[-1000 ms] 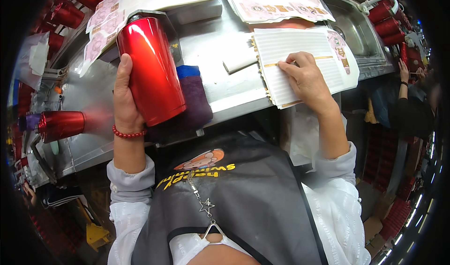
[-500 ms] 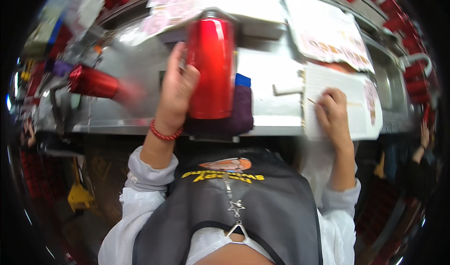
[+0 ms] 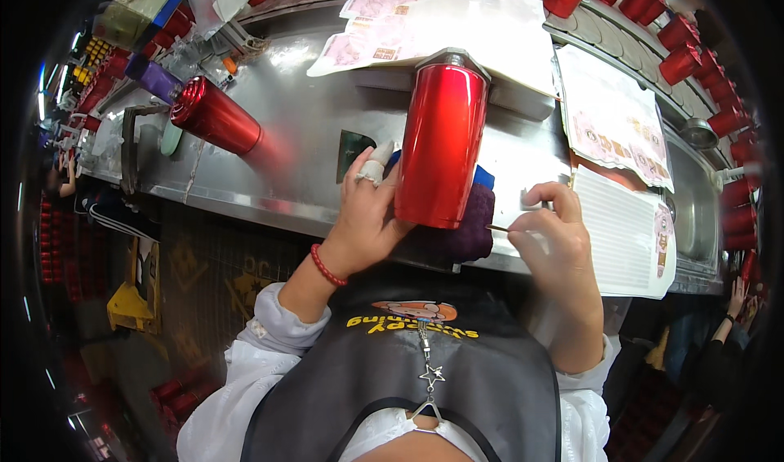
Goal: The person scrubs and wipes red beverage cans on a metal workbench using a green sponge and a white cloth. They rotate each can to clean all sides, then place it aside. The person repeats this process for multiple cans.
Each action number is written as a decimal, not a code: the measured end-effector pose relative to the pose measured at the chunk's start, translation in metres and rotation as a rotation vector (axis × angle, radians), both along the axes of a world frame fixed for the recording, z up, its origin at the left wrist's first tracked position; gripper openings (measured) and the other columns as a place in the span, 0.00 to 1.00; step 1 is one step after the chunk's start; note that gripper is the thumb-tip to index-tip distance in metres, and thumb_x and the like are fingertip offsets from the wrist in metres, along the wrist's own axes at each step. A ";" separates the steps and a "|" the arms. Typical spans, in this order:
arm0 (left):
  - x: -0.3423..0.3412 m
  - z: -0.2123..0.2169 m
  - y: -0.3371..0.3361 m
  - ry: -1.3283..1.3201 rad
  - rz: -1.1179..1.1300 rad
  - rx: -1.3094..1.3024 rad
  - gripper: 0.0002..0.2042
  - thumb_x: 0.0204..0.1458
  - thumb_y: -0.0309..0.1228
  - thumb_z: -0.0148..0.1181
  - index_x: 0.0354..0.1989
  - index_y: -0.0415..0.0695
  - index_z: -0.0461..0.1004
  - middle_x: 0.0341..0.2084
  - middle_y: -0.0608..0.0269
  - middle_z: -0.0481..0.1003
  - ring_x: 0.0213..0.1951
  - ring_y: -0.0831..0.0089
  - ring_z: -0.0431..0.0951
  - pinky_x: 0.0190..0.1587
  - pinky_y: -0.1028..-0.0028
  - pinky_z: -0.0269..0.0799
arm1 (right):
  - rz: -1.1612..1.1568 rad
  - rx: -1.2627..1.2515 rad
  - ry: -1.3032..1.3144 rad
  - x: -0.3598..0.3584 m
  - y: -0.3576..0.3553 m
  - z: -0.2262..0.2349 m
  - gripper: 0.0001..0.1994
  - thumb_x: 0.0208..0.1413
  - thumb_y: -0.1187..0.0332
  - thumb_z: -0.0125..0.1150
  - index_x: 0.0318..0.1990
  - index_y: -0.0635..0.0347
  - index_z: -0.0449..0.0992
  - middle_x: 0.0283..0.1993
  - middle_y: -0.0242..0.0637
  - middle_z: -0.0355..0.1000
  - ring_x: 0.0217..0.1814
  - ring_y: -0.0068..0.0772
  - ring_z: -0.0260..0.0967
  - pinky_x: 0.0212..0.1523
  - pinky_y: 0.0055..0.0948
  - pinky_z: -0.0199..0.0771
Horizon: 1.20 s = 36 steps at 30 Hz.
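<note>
White covers (image 3: 374, 171) on the left hand (image 3: 365, 221), and that hand is right up at the near end of the glossy red tumbler (image 3: 443, 143), on its left side; gripping or merely resting, I cannot tell! Over to the right hand (image 3: 557, 232): thumb and finger together, clamped on a thin strip (image 3: 497, 228), tip pointing left at the tumbler, a gap between. So the left is nearer. The tumbler's long axis runs from the worktop's (image 3: 302, 127) front edge towards the back, its far end inside a dark grey collar (image 3: 455, 55). Just below and right, a purple cloth (image 3: 475, 227) at the front edge. Farther out, lined sheets (image 3: 616, 237) fill the front right corner, before the sink (image 3: 692, 164); away towards the left end lies a second red tumbler (image 3: 216, 116), aslant, and printed sheets (image 3: 457, 21) spread along the back edge.
</note>
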<state>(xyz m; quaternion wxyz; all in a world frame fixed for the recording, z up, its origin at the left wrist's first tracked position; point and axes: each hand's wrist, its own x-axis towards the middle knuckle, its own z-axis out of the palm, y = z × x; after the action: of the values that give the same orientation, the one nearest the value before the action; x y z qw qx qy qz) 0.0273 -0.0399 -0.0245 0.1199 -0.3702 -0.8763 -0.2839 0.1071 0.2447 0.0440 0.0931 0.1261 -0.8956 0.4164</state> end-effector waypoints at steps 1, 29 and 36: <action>0.011 0.002 0.007 0.038 0.074 0.079 0.43 0.59 0.55 0.60 0.73 0.34 0.57 0.67 0.42 0.64 0.68 0.42 0.60 0.71 0.50 0.51 | 0.017 -0.006 0.001 -0.001 -0.005 0.000 0.05 0.50 0.78 0.69 0.34 0.62 0.78 0.48 0.43 0.68 0.54 0.47 0.65 0.55 0.39 0.66; 0.029 0.004 0.013 -0.641 0.160 0.841 0.10 0.54 0.32 0.65 0.39 0.43 0.72 0.38 0.60 0.70 0.45 0.65 0.66 0.54 0.67 0.62 | 0.030 -0.115 -0.081 -0.017 -0.056 -0.023 0.07 0.54 0.74 0.69 0.33 0.64 0.76 0.46 0.45 0.66 0.52 0.46 0.65 0.55 0.38 0.66; 0.026 -0.002 0.016 -0.375 0.130 0.613 0.19 0.54 0.38 0.70 0.46 0.42 0.69 0.42 0.57 0.69 0.48 0.61 0.64 0.58 0.63 0.59 | 0.043 -0.186 -0.125 -0.018 -0.050 -0.028 0.07 0.54 0.73 0.69 0.32 0.65 0.76 0.45 0.44 0.67 0.50 0.42 0.67 0.53 0.36 0.68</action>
<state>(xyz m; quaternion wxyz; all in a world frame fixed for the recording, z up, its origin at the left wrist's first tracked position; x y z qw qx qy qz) 0.0532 -0.0234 -0.0263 0.0803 -0.2020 -0.7788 -0.5884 0.0886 0.1944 0.0157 0.0394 0.1099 -0.8542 0.5066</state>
